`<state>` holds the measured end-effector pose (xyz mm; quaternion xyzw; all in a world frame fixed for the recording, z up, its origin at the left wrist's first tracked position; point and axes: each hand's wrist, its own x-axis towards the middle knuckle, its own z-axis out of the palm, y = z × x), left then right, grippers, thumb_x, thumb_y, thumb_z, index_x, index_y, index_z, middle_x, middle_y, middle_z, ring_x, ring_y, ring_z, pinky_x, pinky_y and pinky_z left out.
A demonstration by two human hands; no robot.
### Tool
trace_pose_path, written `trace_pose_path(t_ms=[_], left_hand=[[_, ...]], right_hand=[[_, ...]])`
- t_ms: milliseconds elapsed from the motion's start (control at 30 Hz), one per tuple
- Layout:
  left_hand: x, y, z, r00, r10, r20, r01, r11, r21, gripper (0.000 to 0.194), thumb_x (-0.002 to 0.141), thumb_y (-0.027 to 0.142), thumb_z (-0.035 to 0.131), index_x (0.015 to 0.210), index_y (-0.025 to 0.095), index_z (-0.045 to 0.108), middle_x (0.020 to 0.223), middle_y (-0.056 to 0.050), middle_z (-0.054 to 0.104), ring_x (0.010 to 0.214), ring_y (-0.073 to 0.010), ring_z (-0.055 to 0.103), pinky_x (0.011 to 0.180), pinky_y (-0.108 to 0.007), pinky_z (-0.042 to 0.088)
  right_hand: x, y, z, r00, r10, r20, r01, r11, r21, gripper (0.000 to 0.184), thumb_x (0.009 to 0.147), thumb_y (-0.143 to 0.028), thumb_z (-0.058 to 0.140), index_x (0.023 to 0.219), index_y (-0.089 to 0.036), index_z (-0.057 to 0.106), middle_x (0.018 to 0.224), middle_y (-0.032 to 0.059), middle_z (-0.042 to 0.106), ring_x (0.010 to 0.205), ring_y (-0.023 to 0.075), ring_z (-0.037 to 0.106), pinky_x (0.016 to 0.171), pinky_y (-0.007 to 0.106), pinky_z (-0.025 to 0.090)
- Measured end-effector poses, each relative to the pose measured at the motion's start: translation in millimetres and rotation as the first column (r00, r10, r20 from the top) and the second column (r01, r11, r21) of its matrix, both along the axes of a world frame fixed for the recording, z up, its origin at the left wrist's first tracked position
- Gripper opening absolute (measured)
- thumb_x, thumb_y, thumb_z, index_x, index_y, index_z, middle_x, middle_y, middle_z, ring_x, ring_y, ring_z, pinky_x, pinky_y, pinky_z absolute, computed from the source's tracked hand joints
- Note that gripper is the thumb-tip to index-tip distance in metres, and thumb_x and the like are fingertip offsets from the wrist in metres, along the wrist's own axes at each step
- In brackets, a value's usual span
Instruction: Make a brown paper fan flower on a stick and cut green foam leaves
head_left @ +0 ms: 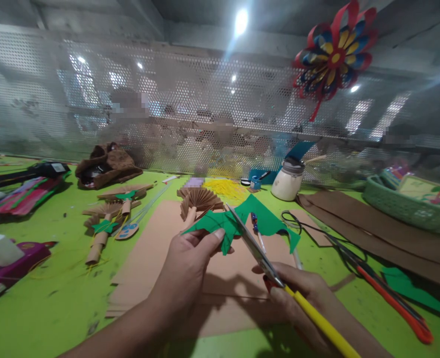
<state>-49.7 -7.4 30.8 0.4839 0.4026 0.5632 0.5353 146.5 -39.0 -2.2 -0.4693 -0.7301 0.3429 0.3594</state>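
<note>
My left hand point(190, 261) pinches a piece of green paper point(262, 214) with thumb and fingers, holding it above the brown sheets. Pointed shapes run along the paper's lower edge. In my right hand point(298, 288) is a pair of scissors point(255, 248) with a yellow handle part showing. Their metal blades cross the middle of the green paper and point away from me. The other handle is mostly hidden by my fingers. Below both hands lies a stack of brown paper sheets point(141, 276). A pen point(257, 228) shows just behind the blades.
Folded paper fans point(201, 199) and small craft figures point(104, 228) lie behind and left. A white jar point(288, 179) stands at the back. Red-handled shears point(384, 293), a green scrap point(417, 288) and a green basket point(402, 204) are right. A purple power strip point(22, 266) sits left.
</note>
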Motion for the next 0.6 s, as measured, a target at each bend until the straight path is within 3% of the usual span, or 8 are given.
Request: trace_pose_path(t_ms=[200,333,400,500,600], left_hand=[[1,0,-2.2,0.998,-0.023,0.062,0.023,1.000,-0.009,0.011,0.077,0.025,0.063,0.076,0.016,0.069,0.075,-0.003,0.067,0.067,-0.0130,0.055,0.065,-0.024,0.043],[-3,4,5.2,0.983,-0.038,0.180,0.043,0.999,-0.024,0.015,0.076,0.027,0.061,0.082,0.015,0.067,0.080,-0.005,0.067,0.068,-0.0147,0.057,0.066,-0.028,0.046],[-7,8,10.6,0.979,0.002,0.206,-0.002,1.000,-0.003,0.013,0.075,0.028,0.062,0.082,0.017,0.066,0.080,-0.004,0.066,0.069,-0.0151,0.057,0.066,-0.028,0.046],[-15,16,15.6,0.982,0.112,0.155,-0.121,0.991,0.052,0.015,0.071,0.029,0.068,0.080,0.017,0.066,0.080,-0.003,0.065,0.073,-0.0152,0.058,0.063,-0.026,0.045],[-20,22,14.7,0.992,0.125,0.012,-0.125,0.990,0.069,0.019,0.069,0.031,0.072,0.079,0.016,0.068,0.078,-0.003,0.066,0.070,-0.0141,0.058,0.061,-0.025,0.043]], right_hand=[[-1,0,0.6,1.000,-0.008,-0.019,0.008,1.000,-0.002,0.046,0.081,-0.057,0.051,0.100,-0.018,0.068,0.069,0.0030,0.056,0.060,0.0149,0.050,0.052,0.025,0.042],[-3,-1,0.9,0.996,-0.047,-0.072,0.046,0.999,-0.014,0.048,0.079,-0.059,0.053,0.096,-0.018,0.068,0.074,0.0047,0.061,0.064,0.0167,0.055,0.055,0.025,0.046],[-3,0,-0.1,0.995,-0.070,-0.069,0.070,0.998,-0.004,0.047,0.079,-0.059,0.054,0.097,-0.018,0.069,0.074,0.0044,0.061,0.064,0.0163,0.055,0.055,0.025,0.046],[-1,1,-2.1,0.996,-0.083,-0.012,0.083,0.996,0.029,0.048,0.079,-0.058,0.053,0.099,-0.018,0.069,0.070,0.0038,0.059,0.060,0.0156,0.053,0.053,0.024,0.043],[0,2,-2.4,0.997,-0.069,0.024,0.068,0.997,0.046,0.050,0.080,-0.059,0.051,0.100,-0.018,0.069,0.073,0.0053,0.060,0.064,0.0175,0.054,0.054,0.026,0.043]])
